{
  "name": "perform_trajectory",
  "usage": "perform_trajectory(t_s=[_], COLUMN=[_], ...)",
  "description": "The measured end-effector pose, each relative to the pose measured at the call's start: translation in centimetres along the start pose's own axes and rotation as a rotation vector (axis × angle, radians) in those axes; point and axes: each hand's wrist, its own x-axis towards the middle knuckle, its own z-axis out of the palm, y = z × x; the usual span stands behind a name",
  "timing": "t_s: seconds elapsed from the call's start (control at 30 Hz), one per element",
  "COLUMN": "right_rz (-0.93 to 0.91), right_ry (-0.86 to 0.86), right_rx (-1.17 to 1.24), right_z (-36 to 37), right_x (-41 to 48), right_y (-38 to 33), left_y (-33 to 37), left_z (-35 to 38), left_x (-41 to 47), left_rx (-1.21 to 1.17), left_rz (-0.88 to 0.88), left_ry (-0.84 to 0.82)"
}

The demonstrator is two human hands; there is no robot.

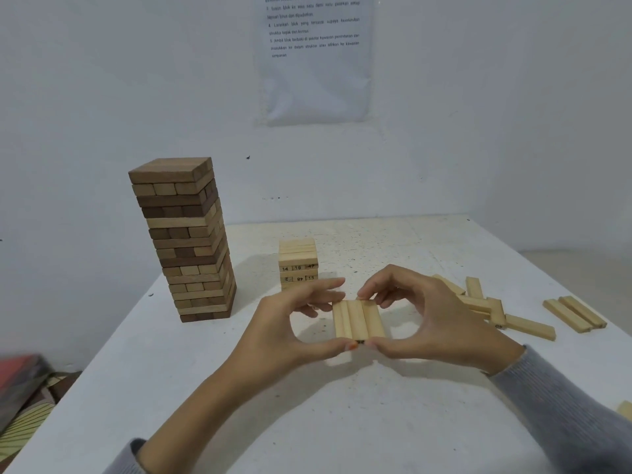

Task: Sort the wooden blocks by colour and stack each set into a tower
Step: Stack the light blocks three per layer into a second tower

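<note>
Three pale wooden blocks (pixel 357 319) lie side by side as one flat row, held between both hands just above the table's middle. My left hand (pixel 294 323) pinches the row from the left, thumb at its near end and fingers at its far end. My right hand (pixel 424 313) grips it the same way from the right. Behind them stands a short tower of pale numbered blocks (pixel 298 263). A tall tower of brown blocks (pixel 189 241) rises at the back left.
Several loose pale blocks (pixel 485 304) lie scattered to the right, with two more (pixel 574 313) further right. One block edge (pixel 625 409) shows at the frame's right side. The white table (pixel 307 422) meets a wall with a printed sheet (pixel 314 56). A red object (pixel 20 371) lies off the table's left edge.
</note>
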Motion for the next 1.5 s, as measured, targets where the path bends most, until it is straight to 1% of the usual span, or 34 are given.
perform_trajectory(t_s=[0.17,0.4,0.53,0.7,1.03,1.5], right_rz=[-0.063,-0.119,-0.113,-0.094,-0.05,0.008], right_ry=[-0.007,0.011,0.014,0.004,-0.053,-0.07], right_rx=[-0.006,-0.013,-0.028,-0.028,-0.014,-0.026], right_z=[-0.7,-1.5,-1.2,-0.3,0.9,1.2], right_x=[1.8,6.5,9.3,11.6,13.1,13.2], right_y=[-1.7,-3.3,-3.2,-2.1,0.0,0.6], left_y=[0.9,1.6,1.0,-0.8,-2.7,-3.1], left_z=[-1.7,-4.3,-5.6,-5.7,-5.4,-5.0], left_x=[0.7,2.9,4.1,4.8,5.1,5.1], left_rx=[-0.056,-0.044,0.021,-0.031,0.008,0.059], left_rz=[0.021,0.086,0.06,0.02,-0.06,-0.08], left_ry=[0.049,0.185,0.223,0.264,0.258,0.273])
